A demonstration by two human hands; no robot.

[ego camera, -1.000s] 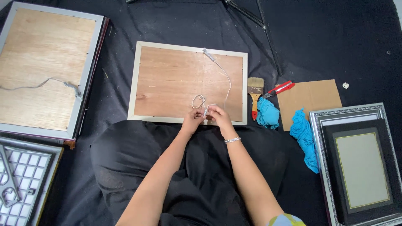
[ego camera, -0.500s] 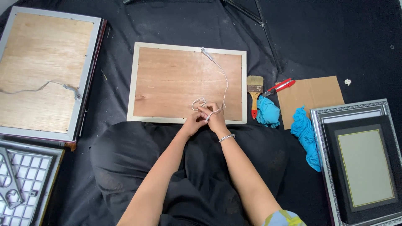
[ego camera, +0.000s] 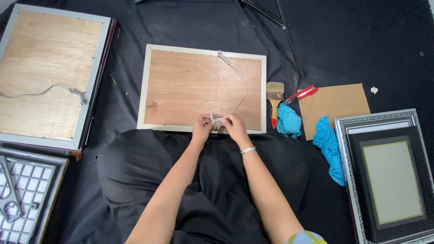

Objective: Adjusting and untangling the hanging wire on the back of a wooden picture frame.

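Pinching white cord [ego camera: 238, 86] w/ both hands [ego camera: 219, 125]; fingertip grip unclear.

Both hands meet at near edge of centre frame [ego camera: 203, 88], lying face down, wood back up. Left hand [ego camera: 201, 128] & right hand [ego camera: 232, 125] pinch white cord [ego camera: 239, 81] running to far edge. Right: paintbrush [ego camera: 274, 100], red pliers [ego camera: 300, 94], cardboard [ego camera: 337, 106], blue cloths [ego camera: 328, 145], ornate frame [ego camera: 389, 176]. Left: second backed frame [ego camera: 47, 74].

White hanging cord [ego camera: 241, 86] loops across the face-down wooden-backed frame [ego camera: 194, 86], lying flat.
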